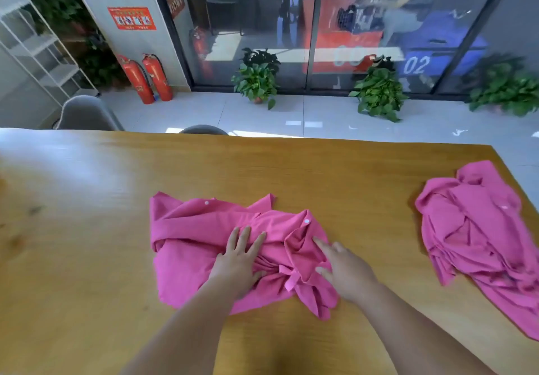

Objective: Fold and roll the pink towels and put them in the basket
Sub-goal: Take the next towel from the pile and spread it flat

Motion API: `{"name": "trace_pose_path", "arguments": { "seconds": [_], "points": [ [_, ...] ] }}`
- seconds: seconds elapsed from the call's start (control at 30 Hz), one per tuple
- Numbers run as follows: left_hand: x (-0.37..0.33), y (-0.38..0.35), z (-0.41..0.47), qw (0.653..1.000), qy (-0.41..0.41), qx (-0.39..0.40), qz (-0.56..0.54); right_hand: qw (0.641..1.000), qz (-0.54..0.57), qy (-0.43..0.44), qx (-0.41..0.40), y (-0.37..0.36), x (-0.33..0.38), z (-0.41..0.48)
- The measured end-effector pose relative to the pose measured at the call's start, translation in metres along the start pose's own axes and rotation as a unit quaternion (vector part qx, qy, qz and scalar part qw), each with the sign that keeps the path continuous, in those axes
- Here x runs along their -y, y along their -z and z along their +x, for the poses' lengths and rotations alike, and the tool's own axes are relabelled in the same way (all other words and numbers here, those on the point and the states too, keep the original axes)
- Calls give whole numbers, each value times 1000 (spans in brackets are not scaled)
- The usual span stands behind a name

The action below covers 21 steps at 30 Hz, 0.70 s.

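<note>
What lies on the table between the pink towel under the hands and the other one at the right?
Only bare wooden table, as the head view shows.

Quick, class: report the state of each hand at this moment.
Left hand: open, pressing flat on the pink towel.
Right hand: open, resting on the same towel.
</note>
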<state>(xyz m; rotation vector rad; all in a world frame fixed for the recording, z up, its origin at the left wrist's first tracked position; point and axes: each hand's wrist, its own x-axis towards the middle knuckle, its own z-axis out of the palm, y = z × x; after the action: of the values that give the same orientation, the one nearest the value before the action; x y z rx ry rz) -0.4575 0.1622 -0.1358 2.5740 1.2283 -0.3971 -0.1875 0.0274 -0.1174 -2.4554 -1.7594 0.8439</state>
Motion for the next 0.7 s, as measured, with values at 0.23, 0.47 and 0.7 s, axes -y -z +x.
{"name": "trace_pose_path", "arguments": {
  "seconds": [0.23,0.47,0.7],
  "points": [
    [87,2,-37,999,-1,10,37,1000,-9,21,16,-22,86,2],
    [209,12,-80,997,30,45,61,997,11,57,42,-62,203,15],
    [282,35,-104,996,34,55,57,996,44,69,46,-86,268,24]
  ]
}}
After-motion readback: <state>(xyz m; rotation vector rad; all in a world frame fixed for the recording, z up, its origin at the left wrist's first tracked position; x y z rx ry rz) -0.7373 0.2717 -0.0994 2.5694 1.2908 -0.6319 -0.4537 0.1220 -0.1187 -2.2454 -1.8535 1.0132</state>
